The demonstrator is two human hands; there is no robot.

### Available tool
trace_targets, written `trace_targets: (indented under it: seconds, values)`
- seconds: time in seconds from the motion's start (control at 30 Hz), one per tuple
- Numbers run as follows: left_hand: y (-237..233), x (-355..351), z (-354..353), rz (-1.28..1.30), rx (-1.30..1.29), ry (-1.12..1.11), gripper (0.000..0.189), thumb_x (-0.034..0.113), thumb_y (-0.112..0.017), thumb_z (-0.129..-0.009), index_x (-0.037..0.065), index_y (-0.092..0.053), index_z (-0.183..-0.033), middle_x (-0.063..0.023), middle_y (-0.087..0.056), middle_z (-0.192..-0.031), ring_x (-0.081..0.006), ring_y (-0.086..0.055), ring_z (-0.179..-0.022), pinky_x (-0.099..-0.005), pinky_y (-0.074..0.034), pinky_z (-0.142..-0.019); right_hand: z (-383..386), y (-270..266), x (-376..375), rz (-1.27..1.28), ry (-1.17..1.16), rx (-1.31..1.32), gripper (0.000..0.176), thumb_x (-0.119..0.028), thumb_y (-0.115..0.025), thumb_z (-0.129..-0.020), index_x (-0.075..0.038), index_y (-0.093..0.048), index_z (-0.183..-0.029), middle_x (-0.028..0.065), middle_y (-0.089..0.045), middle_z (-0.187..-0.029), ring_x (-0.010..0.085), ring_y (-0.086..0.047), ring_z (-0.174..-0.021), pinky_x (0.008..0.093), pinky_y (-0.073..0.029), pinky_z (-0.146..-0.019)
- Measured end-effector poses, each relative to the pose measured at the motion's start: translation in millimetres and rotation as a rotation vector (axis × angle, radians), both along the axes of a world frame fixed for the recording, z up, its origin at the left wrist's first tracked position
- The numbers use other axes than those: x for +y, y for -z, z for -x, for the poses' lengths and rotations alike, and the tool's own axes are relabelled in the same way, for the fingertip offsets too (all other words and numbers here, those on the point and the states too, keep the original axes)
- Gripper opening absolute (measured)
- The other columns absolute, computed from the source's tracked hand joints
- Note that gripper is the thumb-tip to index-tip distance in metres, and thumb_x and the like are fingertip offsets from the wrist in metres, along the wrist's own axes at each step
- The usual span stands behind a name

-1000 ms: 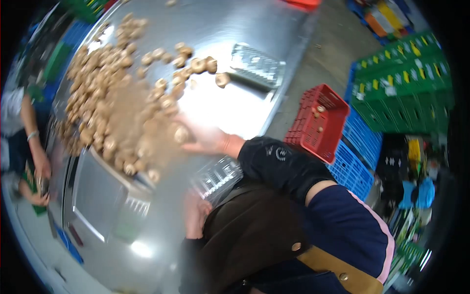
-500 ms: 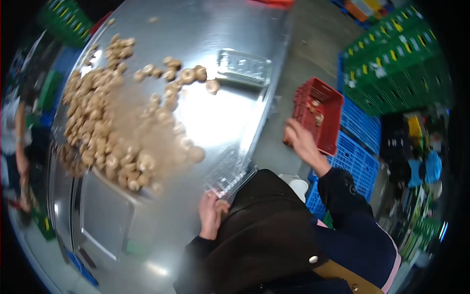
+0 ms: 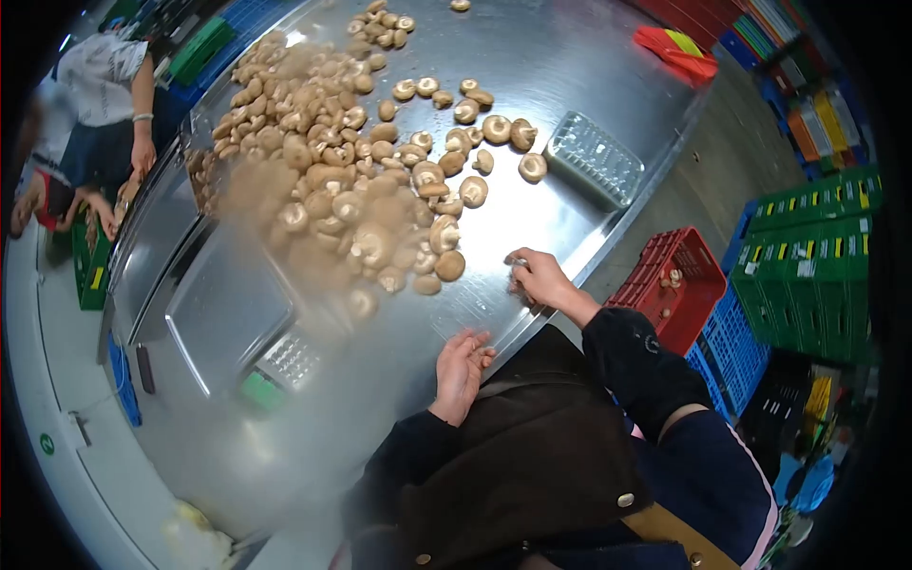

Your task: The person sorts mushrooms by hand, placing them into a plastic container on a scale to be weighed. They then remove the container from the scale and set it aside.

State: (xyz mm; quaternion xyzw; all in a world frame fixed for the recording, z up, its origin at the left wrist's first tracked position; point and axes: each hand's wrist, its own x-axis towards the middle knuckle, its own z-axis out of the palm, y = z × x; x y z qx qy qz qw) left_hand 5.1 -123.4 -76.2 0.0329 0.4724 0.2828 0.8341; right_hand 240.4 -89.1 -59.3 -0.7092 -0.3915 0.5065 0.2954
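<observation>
At the near edge of the steel table point(image 3: 570, 57), keeps right hand point(image 3: 537, 278) down, fingers curled in; cannot tell if anything is gripped. Holds left hand point(image 3: 463, 366) palm up close by, fingers loosely spread, empty. Faces one big heap of mushrooms point(image 3: 332, 180), too many to count, just beyond both hands. Also one clear tray point(image 3: 597, 160), one scale point(image 3: 237, 313), one red crate point(image 3: 701, 294).

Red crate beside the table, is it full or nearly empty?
Nearly empty: the red crate shows only a couple of mushrooms on its bare floor.
</observation>
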Motion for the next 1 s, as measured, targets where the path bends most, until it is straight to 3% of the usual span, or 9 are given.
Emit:
trace_targets:
  seconds: [0.2, 0.3, 0.33, 0.5, 0.63, 0.73, 0.83, 1.0]
  values:
    - [5, 38, 10, -0.108, 0.148, -0.213, 0.048, 0.001, -0.05, -0.096, -0.004, -0.028, -0.138, -0.024, -0.062, -0.108, -0.0241, -0.06, -0.068, -0.0269, -0.045, -0.051, 29, 2, 54, -0.076, -0.052, 0.026, 0.027, -0.005, -0.044, -0.095, 0.005, -0.056, -0.117, 0.0111, -0.066, -0.07, 0.0147, -0.055, -0.045, 0.032, -0.046, -0.046]
    - [12, 89, 28, -0.231, 0.283, -0.259, 0.039, -0.002, -0.044, -0.095, -0.007, -0.032, -0.132, -0.0284, -0.063, -0.104, -0.0228, -0.057, -0.061, -0.0276, -0.048, -0.051, 55, 26, 91, -0.162, 0.01, 0.04, 0.027, -0.005, -0.044, -0.097, 0.002, -0.054, -0.121, 0.0091, -0.066, -0.071, 0.0131, -0.052, -0.044, 0.0302, -0.044, -0.043]
    - [16, 109, 38, -0.31, 0.335, -0.239, 0.038, -0.004, -0.043, -0.095, -0.007, -0.033, -0.131, -0.029, -0.063, -0.103, -0.0223, -0.057, -0.059, -0.0276, -0.048, -0.049, 67, 38, 105, -0.296, 0.025, -0.001, 0.024, -0.004, -0.044, -0.095, 0.005, -0.055, -0.114, 0.0179, -0.067, -0.076, 0.0256, -0.064, -0.059, 0.0379, -0.052, -0.055]
    - [39, 164, 62, -0.347, 0.497, -0.285, 0.031, -0.005, -0.044, -0.095, -0.004, -0.037, -0.125, -0.0255, -0.061, -0.104, -0.0208, -0.056, -0.053, -0.0265, -0.041, -0.04, 91, 18, 151, -0.077, -0.007, 0.256, 0.033, -0.003, -0.041, -0.095, 0.003, -0.046, -0.128, 0.0158, -0.065, -0.081, 0.0224, -0.066, -0.059, 0.0319, -0.054, -0.052]
    - [38, 150, 54, -0.413, 0.543, -0.334, 0.032, 0.001, -0.043, -0.099, 0.0, -0.036, -0.13, -0.0215, -0.059, -0.107, -0.0217, -0.059, -0.053, -0.0251, -0.039, -0.04, 69, 41, 145, -0.029, -0.053, 0.628, 0.042, 0.001, -0.04, -0.095, 0.001, -0.04, -0.137, 0.015, -0.062, -0.099, 0.0211, -0.067, -0.065, 0.0295, -0.057, -0.055]
    - [34, 139, 46, -0.465, 0.5, -0.374, 0.039, 0.003, -0.04, -0.1, -0.006, -0.032, -0.137, -0.0268, -0.053, -0.122, -0.021, -0.057, -0.053, -0.0263, -0.039, -0.041, 64, 37, 129, -0.08, -0.031, 0.645, 0.041, 0.001, -0.041, -0.096, 0.0, -0.042, -0.137, 0.0129, -0.062, -0.095, 0.0182, -0.066, -0.067, 0.0295, -0.058, -0.057]
    - [34, 129, 44, -0.494, 0.48, -0.349, 0.035, 0.004, -0.042, -0.101, 0.0, -0.032, -0.135, -0.02, -0.055, -0.119, -0.0209, -0.059, -0.053, -0.0252, -0.04, -0.04, 61, 45, 116, -0.126, -0.014, 0.573, 0.04, 0.002, -0.042, -0.097, 0.0, -0.044, -0.137, 0.011, -0.062, -0.093, 0.0158, -0.064, -0.065, 0.0288, -0.057, -0.059]
    - [23, 107, 34, -0.488, 0.443, -0.337, 0.039, 0.003, -0.042, -0.101, 0.002, -0.031, -0.138, -0.0213, -0.055, -0.119, -0.0209, -0.06, -0.054, -0.0255, -0.043, -0.041, 51, 27, 89, -0.135, 0.005, 0.52, 0.037, 0.001, -0.042, -0.097, 0.001, -0.047, -0.134, 0.0091, -0.062, -0.089, 0.0146, -0.063, -0.064, 0.0276, -0.056, -0.06]
